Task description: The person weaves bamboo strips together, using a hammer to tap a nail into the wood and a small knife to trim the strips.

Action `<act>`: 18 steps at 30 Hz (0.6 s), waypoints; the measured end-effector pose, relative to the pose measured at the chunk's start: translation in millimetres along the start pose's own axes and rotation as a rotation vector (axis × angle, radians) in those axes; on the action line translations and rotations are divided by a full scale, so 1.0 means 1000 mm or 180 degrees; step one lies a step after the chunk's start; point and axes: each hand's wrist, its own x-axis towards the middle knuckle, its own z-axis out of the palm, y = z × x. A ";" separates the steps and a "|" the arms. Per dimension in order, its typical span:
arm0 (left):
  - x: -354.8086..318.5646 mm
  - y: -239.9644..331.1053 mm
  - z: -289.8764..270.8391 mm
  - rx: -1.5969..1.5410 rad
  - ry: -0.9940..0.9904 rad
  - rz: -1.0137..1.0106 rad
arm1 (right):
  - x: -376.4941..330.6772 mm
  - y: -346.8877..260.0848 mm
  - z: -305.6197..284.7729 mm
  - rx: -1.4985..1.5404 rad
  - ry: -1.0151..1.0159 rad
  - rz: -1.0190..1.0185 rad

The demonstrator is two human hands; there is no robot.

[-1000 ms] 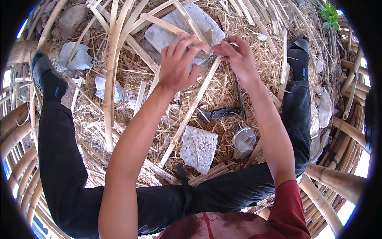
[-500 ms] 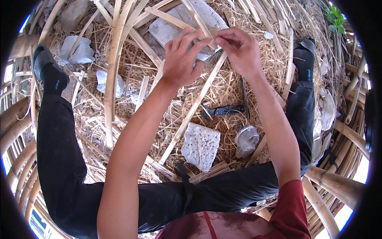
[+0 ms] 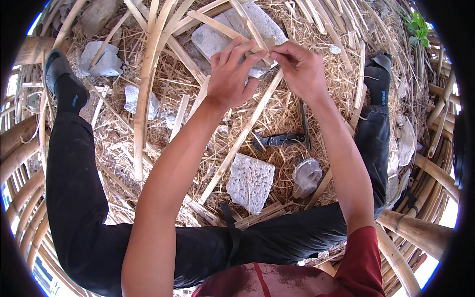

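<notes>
My left hand (image 3: 231, 74) reaches over two crossed bamboo strips (image 3: 251, 28), its fingers bent over their near ends and its thumb standing apart. Beside it, my right hand (image 3: 303, 68) is closed in a pinch close to those ends; whatever is between thumb and forefinger is too small to make out. A flat grey stone slab (image 3: 210, 39) lies under the strips. Another long bamboo strip (image 3: 241, 136) slants from below the hands toward my lap. Nearer to me, a dark-handled tool (image 3: 279, 140) with a thin dark blade or bar lies on the straw.
A pitted pale block (image 3: 251, 183) and a clear plastic cup (image 3: 307, 177) sit near my leg. Long bamboo strips (image 3: 143, 94) stand to the left, with pale rocks (image 3: 101, 59) beyond. Bamboo poles (image 3: 418, 230) frame the right side, and straw (image 3: 193, 163) covers the ground between my legs.
The view has shifted slightly, so the surroundings sit a little lower and to the right. Both hands stay at the strip ends; the gap between their fingertips looks much the same.
</notes>
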 end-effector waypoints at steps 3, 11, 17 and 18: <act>0.000 0.001 -0.003 0.0003 0.0010 -0.0013 | 0.000 -0.004 -0.002 -0.0144 -0.0018 -0.0106; 0.015 0.017 -0.014 -0.0051 0.0149 -0.0056 | -0.002 -0.007 -0.004 -0.0284 -0.0002 -0.0046; 0.028 0.030 -0.009 -0.0118 0.0478 -0.0299 | 0.001 -0.013 -0.005 -0.0124 -0.0035 0.0174; 0.029 0.032 -0.008 -0.0119 0.0622 -0.0328 | 0.003 -0.013 -0.003 -0.0091 0.0007 0.0115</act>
